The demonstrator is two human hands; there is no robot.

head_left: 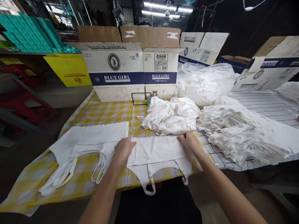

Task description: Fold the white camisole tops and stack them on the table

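Observation:
A white strappy garment (157, 152) lies flat on the yellow checked tablecloth (102, 113) at the near edge, its straps hanging over the front. My left hand (124, 148) rests on its left edge, fingers curled round the fabric. At the garment's top right corner my right hand (189, 140) pinches the cloth. Left of it lies a flattened stack of similar white garments (90, 140) with straps trailing toward me.
A crumpled heap of white garments (171, 116) sits just behind my hands. Bundles of white straps and cloth (235, 132) spread to the right over a grid-patterned sheet (266, 104). Blue Girl cardboard boxes (130, 73) and a plastic bag of white fabric (205, 81) line the back.

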